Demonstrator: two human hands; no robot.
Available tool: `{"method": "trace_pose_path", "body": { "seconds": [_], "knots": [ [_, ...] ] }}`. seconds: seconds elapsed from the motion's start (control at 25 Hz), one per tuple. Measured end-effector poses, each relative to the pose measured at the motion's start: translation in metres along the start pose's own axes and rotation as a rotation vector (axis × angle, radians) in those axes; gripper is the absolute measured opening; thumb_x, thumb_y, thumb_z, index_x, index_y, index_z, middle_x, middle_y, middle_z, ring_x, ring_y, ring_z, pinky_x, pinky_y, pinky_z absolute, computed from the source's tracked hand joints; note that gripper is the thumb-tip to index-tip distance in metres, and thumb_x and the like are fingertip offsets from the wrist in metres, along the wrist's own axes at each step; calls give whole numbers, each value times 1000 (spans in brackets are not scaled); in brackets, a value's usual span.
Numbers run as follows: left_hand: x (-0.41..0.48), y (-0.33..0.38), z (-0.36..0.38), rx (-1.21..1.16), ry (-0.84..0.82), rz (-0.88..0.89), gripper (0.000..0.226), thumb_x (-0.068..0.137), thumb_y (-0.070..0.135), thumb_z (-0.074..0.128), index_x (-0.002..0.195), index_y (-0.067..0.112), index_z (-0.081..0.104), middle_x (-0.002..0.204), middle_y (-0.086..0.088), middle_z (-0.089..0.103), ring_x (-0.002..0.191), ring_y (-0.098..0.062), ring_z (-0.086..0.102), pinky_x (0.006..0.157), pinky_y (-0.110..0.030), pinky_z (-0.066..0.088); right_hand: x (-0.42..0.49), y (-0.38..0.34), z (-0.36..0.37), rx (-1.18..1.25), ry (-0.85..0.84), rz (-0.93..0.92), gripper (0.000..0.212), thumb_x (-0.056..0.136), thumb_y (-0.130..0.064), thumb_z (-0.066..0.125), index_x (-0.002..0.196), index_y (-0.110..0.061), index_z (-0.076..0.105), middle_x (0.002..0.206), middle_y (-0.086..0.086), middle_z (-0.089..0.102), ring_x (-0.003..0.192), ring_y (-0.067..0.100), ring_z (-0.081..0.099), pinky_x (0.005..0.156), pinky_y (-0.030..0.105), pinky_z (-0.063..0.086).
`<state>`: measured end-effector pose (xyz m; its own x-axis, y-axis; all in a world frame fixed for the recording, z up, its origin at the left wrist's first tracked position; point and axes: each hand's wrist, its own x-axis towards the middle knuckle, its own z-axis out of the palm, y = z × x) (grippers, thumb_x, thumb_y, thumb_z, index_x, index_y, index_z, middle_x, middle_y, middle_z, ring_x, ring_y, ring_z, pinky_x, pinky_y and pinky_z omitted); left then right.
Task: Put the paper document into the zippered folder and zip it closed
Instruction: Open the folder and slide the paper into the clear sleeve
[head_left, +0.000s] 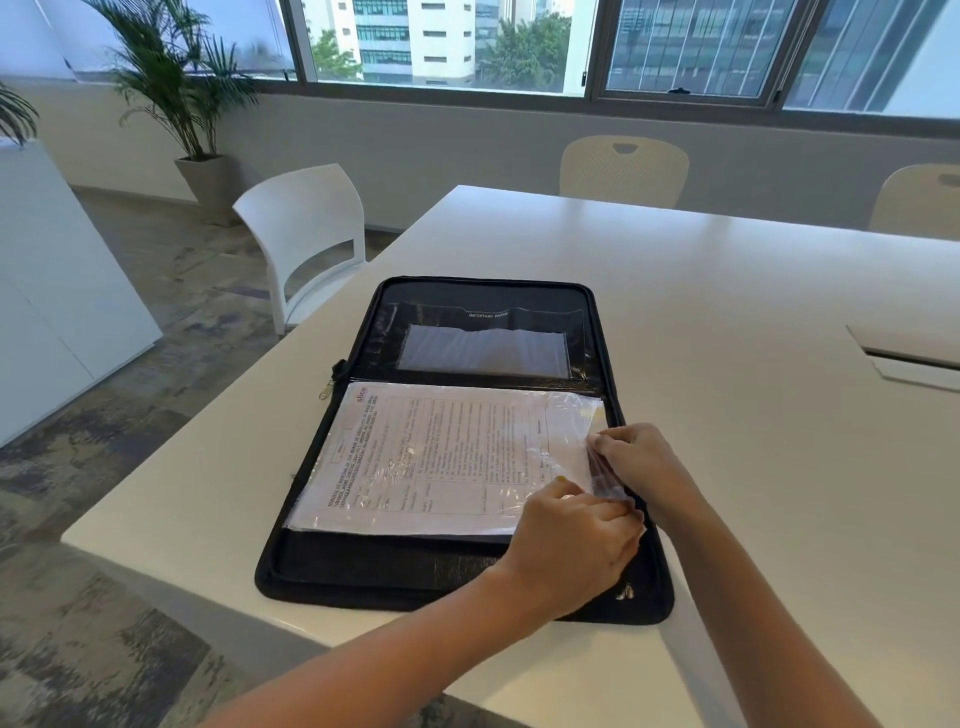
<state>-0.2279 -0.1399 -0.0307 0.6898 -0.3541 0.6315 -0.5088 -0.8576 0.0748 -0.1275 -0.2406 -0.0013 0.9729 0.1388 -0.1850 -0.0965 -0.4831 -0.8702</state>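
A black zippered folder (395, 571) lies open flat on the white table (753, 312), near its left corner. The printed paper document (431, 457) lies on the near half, under a clear plastic sleeve. My left hand (571, 545) rests on the document's right end, fingers closed on the sleeve's edge. My right hand (639, 462) pinches the same right edge of sleeve and paper from the other side. The far half shows a clear pocket (483, 351) and a black flap. A metal zipper pull (327, 388) hangs at the folder's left spine.
A white chair (306, 234) stands at the table's left side and two cream chairs (623, 169) at the far side. A cable hatch (904, 353) is set in the table at right. A potted palm (187, 104) and a white cabinet (57, 291) stand left.
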Motion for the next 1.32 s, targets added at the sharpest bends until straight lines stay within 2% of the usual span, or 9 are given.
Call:
{"method": "trace_pose_path", "body": {
  "seconds": [0.2,0.32,0.44,0.6,0.76,0.84,0.96,1.12,1.32],
  "knots": [
    [-2,2,4,-6,-2,-15,35,101,30,45,90,22,77,91,6,77,84,-10,72,75,-33,54,-4,3,2,27,6,17,19,88,-21,67,102,-8,73,97,9,72,92,27,68,87,43,56],
    [-6,3,5,-10,4,3,31,100,28,49,91,22,78,93,7,77,89,-9,71,74,-32,54,-8,8,-6,5,45,-17,13,84,-17,72,95,-10,72,91,9,72,82,23,71,73,39,60],
    [-10,5,6,-25,-1,51,22,96,24,56,94,23,78,99,8,77,100,-8,69,76,-29,53,-17,11,-13,39,52,-7,10,82,-11,74,90,-8,70,75,10,74,58,16,71,50,24,54],
    [-11,7,6,-41,-17,101,16,90,21,64,98,24,78,104,9,76,103,-7,68,79,-27,53,-30,13,-20,-5,48,9,12,80,-9,75,90,-10,68,72,12,74,61,23,73,60,30,59],
    [-11,11,1,-59,-61,131,19,93,21,60,102,25,76,102,9,76,95,-8,71,78,-29,54,-50,15,-30,-99,31,15,10,79,-9,76,86,-14,70,64,7,73,54,13,68,52,21,52],
    [-8,11,-4,-92,-81,130,21,95,21,56,103,27,75,95,10,77,83,-9,71,74,-30,54,-61,17,-35,-148,42,31,9,78,-10,75,84,-15,71,62,5,73,54,12,68,51,23,53],
    [1,-4,-18,-165,-90,45,20,96,26,54,99,29,74,86,12,76,68,-8,69,73,-28,52,-79,22,-39,-242,129,58,10,80,-18,75,87,-17,67,69,3,72,58,19,70,59,34,61],
    [11,-56,-32,-204,-109,-144,16,93,31,64,105,28,74,89,14,77,68,-3,69,83,-28,50,-101,32,-37,-479,136,86,29,79,-37,75,99,-20,64,87,-1,69,80,18,65,75,37,56],
    [9,-110,-37,-70,-305,-260,23,96,31,58,114,26,72,103,11,75,85,-6,71,99,-36,49,-106,41,-24,-522,191,50,19,86,-25,67,103,-17,68,87,-3,71,81,16,62,72,30,51]
  ]
}}
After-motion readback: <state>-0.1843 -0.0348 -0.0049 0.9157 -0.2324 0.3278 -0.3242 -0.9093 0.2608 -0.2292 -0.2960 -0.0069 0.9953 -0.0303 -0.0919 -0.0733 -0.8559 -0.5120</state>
